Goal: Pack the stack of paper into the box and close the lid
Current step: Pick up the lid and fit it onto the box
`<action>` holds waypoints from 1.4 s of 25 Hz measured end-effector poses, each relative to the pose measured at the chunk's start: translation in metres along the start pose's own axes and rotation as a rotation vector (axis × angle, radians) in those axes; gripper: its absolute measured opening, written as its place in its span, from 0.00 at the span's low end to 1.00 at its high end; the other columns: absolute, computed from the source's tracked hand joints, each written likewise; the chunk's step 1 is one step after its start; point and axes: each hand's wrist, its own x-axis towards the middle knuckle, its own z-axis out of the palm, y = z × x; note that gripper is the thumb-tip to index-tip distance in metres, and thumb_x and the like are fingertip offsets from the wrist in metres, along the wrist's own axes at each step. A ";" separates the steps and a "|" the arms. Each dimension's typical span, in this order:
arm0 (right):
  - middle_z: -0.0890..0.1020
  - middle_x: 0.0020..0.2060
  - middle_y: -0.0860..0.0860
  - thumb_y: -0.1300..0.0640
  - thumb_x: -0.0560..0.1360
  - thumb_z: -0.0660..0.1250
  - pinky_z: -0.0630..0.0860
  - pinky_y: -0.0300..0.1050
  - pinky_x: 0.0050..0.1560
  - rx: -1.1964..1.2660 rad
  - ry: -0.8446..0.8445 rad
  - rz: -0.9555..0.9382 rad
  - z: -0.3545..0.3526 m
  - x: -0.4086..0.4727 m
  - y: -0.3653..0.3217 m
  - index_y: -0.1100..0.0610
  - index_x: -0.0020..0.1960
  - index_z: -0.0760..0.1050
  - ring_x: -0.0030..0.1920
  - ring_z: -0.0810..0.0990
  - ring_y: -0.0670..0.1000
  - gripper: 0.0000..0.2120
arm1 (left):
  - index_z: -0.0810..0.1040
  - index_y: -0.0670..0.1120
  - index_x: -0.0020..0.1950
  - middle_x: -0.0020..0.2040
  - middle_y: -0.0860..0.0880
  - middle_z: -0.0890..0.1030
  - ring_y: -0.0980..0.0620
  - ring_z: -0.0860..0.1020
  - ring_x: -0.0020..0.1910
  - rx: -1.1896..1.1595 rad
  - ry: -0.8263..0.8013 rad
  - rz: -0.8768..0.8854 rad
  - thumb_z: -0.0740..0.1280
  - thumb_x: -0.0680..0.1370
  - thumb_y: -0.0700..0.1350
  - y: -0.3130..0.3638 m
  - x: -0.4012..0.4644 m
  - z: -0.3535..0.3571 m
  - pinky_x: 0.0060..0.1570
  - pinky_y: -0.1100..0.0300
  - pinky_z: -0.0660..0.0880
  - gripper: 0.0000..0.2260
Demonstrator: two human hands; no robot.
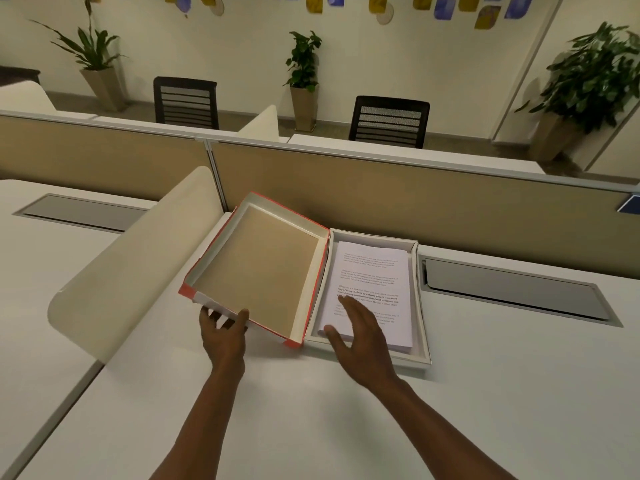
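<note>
With the left hand gripping the lid, swing it squarely over the box once the open right hand clears the paper stack.

Printed text on the top sheet of the stack of paper is too small and soft to read, and the right hand covers its lower lines along with the near left corner of the stack. The fingers of the left hand wrap under the near edge of the box lid, so their tips and the lid's outer face stay out of sight. Both forearms run off the bottom edge. Far to the right of the right hand, a small blue item by the partition is cut by the frame, unidentifiable. The wall decorations are cropped at the top.
</note>
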 end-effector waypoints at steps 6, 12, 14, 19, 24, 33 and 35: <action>0.85 0.53 0.49 0.46 0.76 0.69 0.82 0.47 0.52 0.430 0.130 0.156 -0.041 0.067 -0.071 0.52 0.62 0.78 0.50 0.83 0.46 0.17 | 0.68 0.57 0.72 0.64 0.60 0.77 0.58 0.81 0.56 0.154 -0.124 0.285 0.78 0.71 0.37 0.018 -0.023 0.011 0.44 0.72 0.79 0.35; 0.84 0.48 0.54 0.41 0.75 0.69 0.85 0.52 0.46 0.744 -0.117 0.431 -0.047 0.122 -0.128 0.53 0.48 0.77 0.47 0.85 0.54 0.15 | 0.67 0.52 0.75 0.68 0.50 0.77 0.50 0.81 0.60 0.292 -0.215 0.419 0.78 0.71 0.38 0.027 -0.048 0.022 0.54 0.57 0.83 0.36; 0.83 0.49 0.55 0.41 0.74 0.70 0.85 0.54 0.44 0.795 -0.145 0.490 -0.043 0.131 -0.139 0.51 0.44 0.75 0.46 0.85 0.55 0.14 | 0.67 0.49 0.76 0.70 0.47 0.76 0.47 0.79 0.63 0.340 -0.248 0.464 0.78 0.71 0.38 0.027 -0.056 0.028 0.57 0.54 0.81 0.36; 0.86 0.48 0.58 0.54 0.76 0.71 0.85 0.53 0.40 0.840 -0.144 0.543 -0.027 0.134 -0.141 0.57 0.46 0.78 0.45 0.87 0.57 0.07 | 0.68 0.46 0.76 0.71 0.45 0.76 0.45 0.78 0.66 0.417 -0.272 0.542 0.78 0.72 0.39 0.022 -0.075 0.041 0.60 0.51 0.79 0.35; 0.85 0.50 0.56 0.59 0.77 0.70 0.84 0.48 0.40 0.915 -0.032 0.568 -0.038 0.128 -0.121 0.57 0.48 0.77 0.46 0.85 0.54 0.02 | 0.68 0.54 0.74 0.68 0.60 0.73 0.59 0.75 0.64 0.515 -0.460 0.482 0.77 0.68 0.59 0.018 -0.076 0.042 0.62 0.63 0.74 0.37; 0.85 0.52 0.56 0.57 0.79 0.66 0.82 0.47 0.42 1.037 -0.011 0.584 -0.095 0.093 -0.055 0.59 0.62 0.77 0.48 0.84 0.53 0.13 | 0.81 0.48 0.62 0.64 0.41 0.81 0.44 0.80 0.59 0.561 -0.650 -0.249 0.68 0.68 0.72 -0.017 -0.018 0.030 0.61 0.45 0.78 0.34; 0.85 0.51 0.56 0.59 0.79 0.67 0.84 0.51 0.47 1.027 0.058 0.605 -0.105 0.087 -0.040 0.60 0.63 0.77 0.48 0.84 0.54 0.13 | 0.83 0.47 0.58 0.60 0.40 0.84 0.45 0.83 0.53 0.506 -0.696 -0.303 0.73 0.68 0.67 -0.017 -0.018 0.036 0.47 0.52 0.82 0.29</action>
